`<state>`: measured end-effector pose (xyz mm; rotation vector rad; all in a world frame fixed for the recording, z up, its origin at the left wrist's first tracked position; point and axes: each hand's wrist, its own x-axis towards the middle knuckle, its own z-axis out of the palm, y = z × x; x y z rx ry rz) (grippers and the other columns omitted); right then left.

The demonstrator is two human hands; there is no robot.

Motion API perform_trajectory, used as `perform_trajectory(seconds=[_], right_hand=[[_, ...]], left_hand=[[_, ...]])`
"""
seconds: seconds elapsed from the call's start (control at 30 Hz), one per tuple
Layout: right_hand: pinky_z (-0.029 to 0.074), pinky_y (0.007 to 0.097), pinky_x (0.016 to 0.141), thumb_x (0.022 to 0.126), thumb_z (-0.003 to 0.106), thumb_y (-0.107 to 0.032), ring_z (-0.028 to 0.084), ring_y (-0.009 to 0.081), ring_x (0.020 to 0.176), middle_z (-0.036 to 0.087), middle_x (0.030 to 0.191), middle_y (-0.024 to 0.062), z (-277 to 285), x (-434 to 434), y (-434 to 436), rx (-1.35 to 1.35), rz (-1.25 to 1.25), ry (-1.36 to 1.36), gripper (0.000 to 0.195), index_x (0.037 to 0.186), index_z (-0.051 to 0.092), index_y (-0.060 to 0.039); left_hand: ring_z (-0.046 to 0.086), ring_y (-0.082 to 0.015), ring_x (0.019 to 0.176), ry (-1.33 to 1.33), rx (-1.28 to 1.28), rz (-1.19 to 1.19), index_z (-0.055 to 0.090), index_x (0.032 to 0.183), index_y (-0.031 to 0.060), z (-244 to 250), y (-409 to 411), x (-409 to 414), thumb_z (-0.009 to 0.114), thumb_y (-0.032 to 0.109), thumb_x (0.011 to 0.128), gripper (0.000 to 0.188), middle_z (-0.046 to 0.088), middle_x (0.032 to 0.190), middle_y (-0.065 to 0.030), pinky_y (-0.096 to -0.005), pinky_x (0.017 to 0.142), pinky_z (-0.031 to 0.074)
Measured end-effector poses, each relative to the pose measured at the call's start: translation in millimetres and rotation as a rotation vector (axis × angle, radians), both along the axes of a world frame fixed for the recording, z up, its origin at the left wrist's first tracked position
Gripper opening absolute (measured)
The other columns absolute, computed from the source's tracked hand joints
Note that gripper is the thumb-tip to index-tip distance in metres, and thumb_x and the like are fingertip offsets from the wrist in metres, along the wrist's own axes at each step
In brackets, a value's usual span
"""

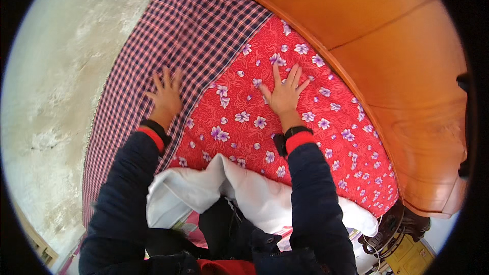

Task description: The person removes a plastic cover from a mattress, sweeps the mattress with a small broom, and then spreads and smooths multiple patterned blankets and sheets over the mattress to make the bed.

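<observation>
My left hand [166, 93] lies palm down with fingers spread on a dark-blue and pink checked cloth [191, 19]. To its right, my right hand [284, 93] rests flat, fingers apart, on a red cloth with white and purple flowers [244, 130]. The checked cloth's straight edge meets the red cloth between my two hands. Neither hand grips anything. A white cloth [263, 202] is bunched across the near side of the red one, in front of my body and partly under my right forearm.
A worn, pale plaster wall [65, 84] borders the bedding on the left. Along the far and right side rises a glossy orange-brown panel [382, 46] with a raised rim. At the lower right are a dark brown object [416, 223], a thin white cord [376, 250] and a yellow surface [410, 258].
</observation>
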<state>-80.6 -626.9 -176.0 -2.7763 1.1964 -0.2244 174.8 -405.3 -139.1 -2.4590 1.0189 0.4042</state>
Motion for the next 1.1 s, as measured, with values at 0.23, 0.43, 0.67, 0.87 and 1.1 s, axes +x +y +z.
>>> perform_trajectory(seconds=[0.23,0.43,0.67,0.87,1.1], right_hand=[[-0.002,0.0742,0.101,0.085,0.054,-0.054,0.011,0.0474,0.139,0.019,0.146,0.0345,-10.0,44.6,-32.2,-0.011,0.010,-0.066,0.061,0.140,0.043,-0.0304],[-0.002,0.0733,0.103,0.082,0.057,-0.052,0.014,0.0471,0.139,0.021,0.145,0.0340,-11.2,26.5,-41.0,0.029,-0.045,0.045,0.063,0.140,0.044,-0.0290],[0.004,0.0715,0.105,0.089,0.054,-0.040,0.013,0.0470,0.139,0.017,0.149,0.0312,21.2,19.7,-25.7,0.149,-0.161,0.074,0.063,0.147,0.031,-0.0252],[0.017,0.0754,0.099,0.095,0.041,-0.024,0.002,0.0527,0.139,0.005,0.151,0.0330,6.9,-0.8,38.0,0.395,-0.669,0.678,0.068,0.150,0.006,-0.0029],[0.021,0.0790,0.093,0.096,0.034,-0.018,-0.001,0.0578,0.136,-0.001,0.150,0.0356,-15.5,32.4,37.5,0.436,-0.710,0.920,0.065,0.149,0.001,0.0015]], left_hand=[[-0.005,-0.0643,0.131,-0.113,0.310,0.223,-0.020,0.148,0.0241,-38.8,-51.0,147.8,0.054,0.000,0.084,0.101,-0.024,0.152,-0.0215,-0.0775,0.091,0.030],[0.012,-0.0762,0.119,-0.207,0.452,-0.196,0.051,0.132,0.0004,-27.6,-86.5,136.6,0.045,0.014,0.090,0.044,-0.009,0.148,-0.0379,-0.0810,0.069,0.038],[0.017,-0.0763,0.117,-0.115,0.656,-0.215,0.052,0.132,0.0023,-27.2,-113.0,131.4,0.067,0.000,0.076,0.057,-0.006,0.149,-0.0358,-0.0775,0.069,0.043],[0.021,-0.0675,0.125,0.046,0.480,0.243,0.021,0.147,0.0025,-9.3,-113.3,141.7,0.067,0.027,0.081,0.084,-0.006,0.147,-0.0406,-0.0690,0.090,0.039],[0.044,-0.0402,0.123,0.171,-0.710,-0.435,0.033,0.136,-0.0092,56.4,-148.6,281.5,0.063,0.029,0.086,0.070,0.046,0.131,-0.0275,-0.0424,0.106,0.033]])
